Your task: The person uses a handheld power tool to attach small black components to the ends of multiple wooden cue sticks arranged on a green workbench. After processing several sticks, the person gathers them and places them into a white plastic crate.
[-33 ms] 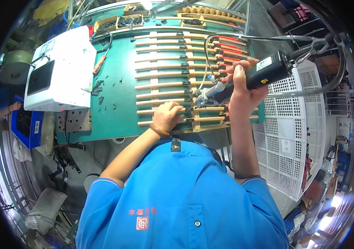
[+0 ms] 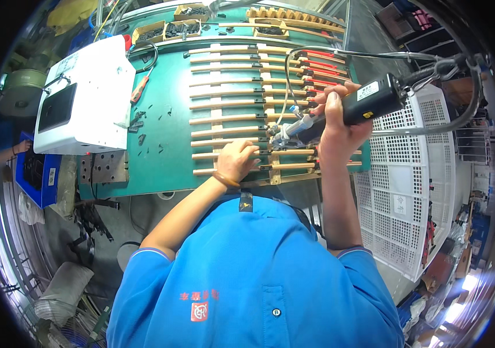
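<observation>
My right hand (image 2: pixel 340 124) is wrapped round a black electric screwdriver (image 2: pixel 369 101). The tool slants down to the left, its clear-sleeved tip (image 2: pixel 288 134) over the black fittings of the near rods. Whether the bit touches a screw is too small to tell. My left hand (image 2: pixel 237 161), with a brown bangle at the wrist, has bent fingers closed on a wooden rod (image 2: pixel 204 156) just left of its black fitting (image 2: pixel 264 152). Its fingertips partly cover the rod. Several similar rods (image 2: pixel 224 119) lie in parallel rows on pale wooden supports (image 2: pixel 215 75), some with red right-hand parts.
A white machine (image 2: pixel 91 98) stands left on the green table (image 2: pixel 163 165), beside an orange-handled screwdriver (image 2: pixel 139 91) and loose black pieces (image 2: pixel 136 123). Boxes of black parts (image 2: pixel 182 29) line the back. A white perforated crate (image 2: pixel 395 191) is at right. Cables hang behind the tool.
The electric screwdriver and my right hand have shifted very slightly left. My left hand has moved a touch to the right along the rods.
</observation>
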`<state>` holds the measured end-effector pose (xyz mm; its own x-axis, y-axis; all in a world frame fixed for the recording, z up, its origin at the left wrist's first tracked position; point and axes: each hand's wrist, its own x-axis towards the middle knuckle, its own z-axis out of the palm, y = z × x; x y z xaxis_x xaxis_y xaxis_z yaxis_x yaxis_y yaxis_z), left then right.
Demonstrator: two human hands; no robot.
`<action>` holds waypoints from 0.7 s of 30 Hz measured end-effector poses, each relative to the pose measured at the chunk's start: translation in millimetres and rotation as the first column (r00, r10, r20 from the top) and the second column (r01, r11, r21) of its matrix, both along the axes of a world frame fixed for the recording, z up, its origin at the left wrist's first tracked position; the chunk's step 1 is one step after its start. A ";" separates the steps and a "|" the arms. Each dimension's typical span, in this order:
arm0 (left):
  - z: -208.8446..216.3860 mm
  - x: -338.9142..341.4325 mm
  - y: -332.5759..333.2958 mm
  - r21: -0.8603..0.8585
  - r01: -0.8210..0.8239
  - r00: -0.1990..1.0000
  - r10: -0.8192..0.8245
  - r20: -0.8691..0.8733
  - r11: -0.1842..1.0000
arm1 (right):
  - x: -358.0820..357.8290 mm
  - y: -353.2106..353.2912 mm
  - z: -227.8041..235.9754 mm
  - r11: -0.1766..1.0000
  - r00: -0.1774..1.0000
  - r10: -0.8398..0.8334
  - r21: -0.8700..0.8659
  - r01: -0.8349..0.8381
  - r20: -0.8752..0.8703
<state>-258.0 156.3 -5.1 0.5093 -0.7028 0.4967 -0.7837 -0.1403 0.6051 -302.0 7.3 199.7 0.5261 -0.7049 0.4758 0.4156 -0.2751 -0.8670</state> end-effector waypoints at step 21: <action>-28.4 -8.1 -19.6 0.278 -0.013 1.000 0.020 -0.023 0.960 | -9.6 20.9 -54.5 0.997 0.999 0.040 0.074 -0.039 -0.019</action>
